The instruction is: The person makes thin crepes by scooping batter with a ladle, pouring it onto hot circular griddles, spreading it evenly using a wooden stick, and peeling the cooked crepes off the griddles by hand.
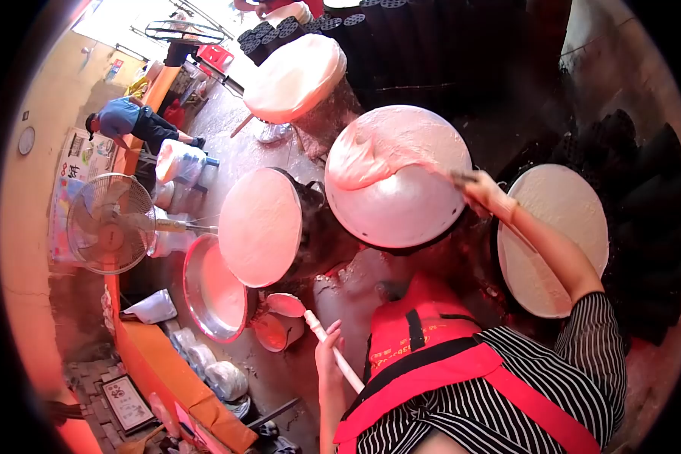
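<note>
My right hand [486, 191] grips a dark handle at the right rim of the large round pan [397, 208]. A pale, wet sheet or batter [363, 163] lies folded in the pan's upper left, with bare shiny metal below it. My left hand [328, 349] is closed round the pale handle of a ladle [286, 305]. The ladle's bowl hangs over a small pot [271, 333] beside a wide metal basin [238, 314] of pale liquid.
Round pans with pale surfaces stand at the left [259, 227], right [556, 242] and top [295, 76]. A fan [112, 223] is at far left. Another person [121, 117] bends by an orange counter [155, 378]. Black cylinders [609, 144] are stacked at right.
</note>
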A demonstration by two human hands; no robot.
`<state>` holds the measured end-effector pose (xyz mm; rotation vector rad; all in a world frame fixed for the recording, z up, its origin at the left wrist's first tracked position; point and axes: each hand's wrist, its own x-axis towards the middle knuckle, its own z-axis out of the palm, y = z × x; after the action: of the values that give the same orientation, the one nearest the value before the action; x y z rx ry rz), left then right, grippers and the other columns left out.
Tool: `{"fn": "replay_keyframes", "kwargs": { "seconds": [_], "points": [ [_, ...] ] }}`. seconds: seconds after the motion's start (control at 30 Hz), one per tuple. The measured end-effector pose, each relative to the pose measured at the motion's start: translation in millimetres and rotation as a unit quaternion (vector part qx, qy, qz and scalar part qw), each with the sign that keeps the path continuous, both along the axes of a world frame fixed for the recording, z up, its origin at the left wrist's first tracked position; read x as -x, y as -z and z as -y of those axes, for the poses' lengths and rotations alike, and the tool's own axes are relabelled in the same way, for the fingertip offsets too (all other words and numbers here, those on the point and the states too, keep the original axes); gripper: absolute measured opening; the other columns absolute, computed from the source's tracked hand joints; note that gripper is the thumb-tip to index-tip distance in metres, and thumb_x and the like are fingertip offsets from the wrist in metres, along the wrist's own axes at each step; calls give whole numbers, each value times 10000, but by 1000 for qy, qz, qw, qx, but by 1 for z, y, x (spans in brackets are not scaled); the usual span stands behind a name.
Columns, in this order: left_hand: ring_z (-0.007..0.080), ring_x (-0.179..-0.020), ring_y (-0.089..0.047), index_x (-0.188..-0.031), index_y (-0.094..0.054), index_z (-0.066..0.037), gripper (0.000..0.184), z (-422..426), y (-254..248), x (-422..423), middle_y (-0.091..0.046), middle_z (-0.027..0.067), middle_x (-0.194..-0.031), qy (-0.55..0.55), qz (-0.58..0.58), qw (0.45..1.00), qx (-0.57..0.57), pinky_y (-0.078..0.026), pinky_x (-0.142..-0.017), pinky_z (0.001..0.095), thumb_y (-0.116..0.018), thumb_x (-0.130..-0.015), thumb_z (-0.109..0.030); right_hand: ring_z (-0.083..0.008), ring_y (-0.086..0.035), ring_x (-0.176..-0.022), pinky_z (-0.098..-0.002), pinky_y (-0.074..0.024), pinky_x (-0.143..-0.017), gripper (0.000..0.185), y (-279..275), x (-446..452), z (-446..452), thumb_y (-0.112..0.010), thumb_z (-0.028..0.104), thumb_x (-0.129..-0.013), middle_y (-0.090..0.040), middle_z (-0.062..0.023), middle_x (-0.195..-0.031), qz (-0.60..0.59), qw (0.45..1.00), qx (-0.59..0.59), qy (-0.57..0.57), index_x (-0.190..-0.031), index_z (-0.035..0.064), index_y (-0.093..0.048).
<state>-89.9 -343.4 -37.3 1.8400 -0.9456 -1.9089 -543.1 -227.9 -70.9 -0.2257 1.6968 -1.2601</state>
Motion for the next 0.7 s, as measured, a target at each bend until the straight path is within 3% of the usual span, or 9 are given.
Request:
{"fn": "replay_keyframes", "kwargs": {
  "seconds": [0.07, 0.2, 0.3, 0.37, 0.4, 0.5, 0.53, 0.57, 0.7],
  "points": [
    [16, -766, -475, -1155, -614, -55, 306, -3, 1, -6, -505, -68, -915, -7, -2, 1000, -13, -433, -728, 154, -587, -853, -93, -59, -340, -398, -230, -249, -356, 285, 16, 3, 30, -581, 279, -904, -434, 55, -554, -17, 995, 76, 67, -1171, 200, -641],
    [10, -754, -470, -1157, -611, -47, 302, -5, -14, -5, -520, -64, -948, 7, 12, 1000, -3, -442, -747, 154, -580, -860, -92, -60, -348, -410, -235, -265, -373, 297, 20, -32, 29, -575, 263, -907, -433, 48, -557, 46, 990, 70, -113, -1185, 167, -617],
    [6, -761, -469, -1157, -616, -53, 303, 6, -16, -5, -541, -72, -964, 42, 18, 999, 13, -419, -727, 143, -584, -860, -108, -56, -345, -402, -222, -275, -367, 306, -11, -59, -28, -575, 274, -912, -416, 58, -539, 65, 991, -2, -114, -1201, 181, -613],
    [7, -764, -469, -1158, -618, -57, 305, 21, -11, -7, -546, -77, -954, 76, 14, 997, 23, -405, -707, 139, -584, -860, -113, -48, -316, -394, -217, -261, -361, 313, -16, -72, -56, -568, 293, -918, -382, 69, -526, 66, 995, -9, -68, -1209, 183, -609],
    [4, -736, -461, -1157, -619, -54, 309, 31, -4, -11, -552, -79, -931, 90, 3, 996, 23, -390, -670, 135, -582, -856, -110, -36, -305, -382, -217, -238, -346, 304, 24, -82, -63, -558, 306, -925, -360, 83, -515, 36, 996, 80, -10, -1204, 195, -607],
    [4, -714, -457, -1154, -619, -42, 313, 59, -3, -8, -557, -74, -911, 158, -6, 987, 32, -389, -659, 136, -581, -850, -106, -29, -307, -358, -215, -231, -327, 303, 13, -125, -31, -550, 300, -929, -375, 102, -521, 41, 950, 103, 292, -1202, 177, -597],
    [10, -708, -454, -1150, -620, -32, 312, 66, -6, -5, -556, -72, -892, 175, -6, 984, 40, -387, -659, 137, -577, -847, -98, -29, -309, -357, -217, -237, -326, 319, 24, -135, -21, -554, 328, -926, -385, 88, -528, 13, 948, 112, 298, -1190, 154, -601],
    [15, -703, -452, -1145, -621, -23, 312, 73, -9, -4, -555, -70, -873, 192, -8, 980, 48, -385, -658, 138, -572, -845, -90, -36, -316, -359, -223, -248, -323, 346, 33, -147, -15, -560, 358, -919, -403, 71, -540, -47, 961, 93, 256, -1177, 132, -600],
    [81, -854, -516, -1130, -622, -2, 317, 126, 16, -29, -604, 1, -1000, 312, -48, 946, 72, -377, -799, 185, -580, -824, -74, -46, -300, -371, -219, -245, -328, 386, 12, -227, -61, -536, 316, -936, -397, 63, -546, 55, 993, 66, 87, -1295, 174, -535]
  ]
}}
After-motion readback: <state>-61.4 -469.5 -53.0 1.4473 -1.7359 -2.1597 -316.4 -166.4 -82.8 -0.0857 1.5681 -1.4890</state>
